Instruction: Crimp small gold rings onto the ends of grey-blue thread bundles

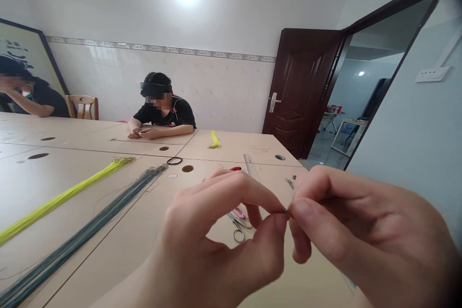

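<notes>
My left hand (231,231) and my right hand (361,231) meet fingertip to fingertip above the table, right of centre. Between them is a tiny dark greenish piece (286,211), perhaps thread, pinched by thumb and forefinger of each hand. Most of it is hidden by the fingertips. Under my left hand lie small scissors (238,231) with a pink item (238,212) beside them. A long bundle of grey-blue strands (97,219) stretches across the table at the left, and a yellow bundle (68,194) lies beyond it.
A black ring (174,160), a ruler (250,166) and a small yellow bundle (214,140) lie farther back on the table (144,250). One person (162,110) sits across the table, another (32,91) at far left. Behind is an open brown door (299,86).
</notes>
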`<state>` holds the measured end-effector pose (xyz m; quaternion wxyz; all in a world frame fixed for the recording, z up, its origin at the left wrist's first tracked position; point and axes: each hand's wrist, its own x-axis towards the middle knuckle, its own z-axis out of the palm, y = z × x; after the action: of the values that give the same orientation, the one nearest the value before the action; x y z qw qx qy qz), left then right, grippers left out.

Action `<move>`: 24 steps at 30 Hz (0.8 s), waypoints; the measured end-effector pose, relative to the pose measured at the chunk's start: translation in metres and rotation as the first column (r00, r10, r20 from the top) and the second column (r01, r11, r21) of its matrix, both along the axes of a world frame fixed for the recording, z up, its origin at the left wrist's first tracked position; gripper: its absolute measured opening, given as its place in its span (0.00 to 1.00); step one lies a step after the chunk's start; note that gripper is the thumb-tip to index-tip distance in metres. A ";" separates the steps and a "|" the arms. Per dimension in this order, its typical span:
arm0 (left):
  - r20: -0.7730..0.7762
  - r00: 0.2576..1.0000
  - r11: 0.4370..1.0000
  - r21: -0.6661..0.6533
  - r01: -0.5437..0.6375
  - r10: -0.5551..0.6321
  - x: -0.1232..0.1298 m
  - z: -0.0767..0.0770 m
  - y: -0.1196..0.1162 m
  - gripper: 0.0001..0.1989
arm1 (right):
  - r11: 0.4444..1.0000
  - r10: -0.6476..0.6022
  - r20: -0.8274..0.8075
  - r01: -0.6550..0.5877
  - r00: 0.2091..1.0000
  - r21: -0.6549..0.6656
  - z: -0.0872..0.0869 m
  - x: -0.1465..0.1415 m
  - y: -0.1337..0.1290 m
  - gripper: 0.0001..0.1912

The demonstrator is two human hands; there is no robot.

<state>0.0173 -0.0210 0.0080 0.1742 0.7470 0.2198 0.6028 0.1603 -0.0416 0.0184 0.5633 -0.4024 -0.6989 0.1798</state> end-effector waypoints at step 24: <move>-0.007 1.000 0.999 0.050 -0.008 0.009 -0.003 -0.001 0.002 0.09 | 0.996 0.028 -0.001 -0.028 1.000 0.079 -0.003 0.001 0.001 0.13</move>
<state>0.0147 -0.0186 0.0072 0.1519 0.7524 0.2084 0.6061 0.1618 -0.0409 0.0155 0.5768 -0.3698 -0.7106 0.1600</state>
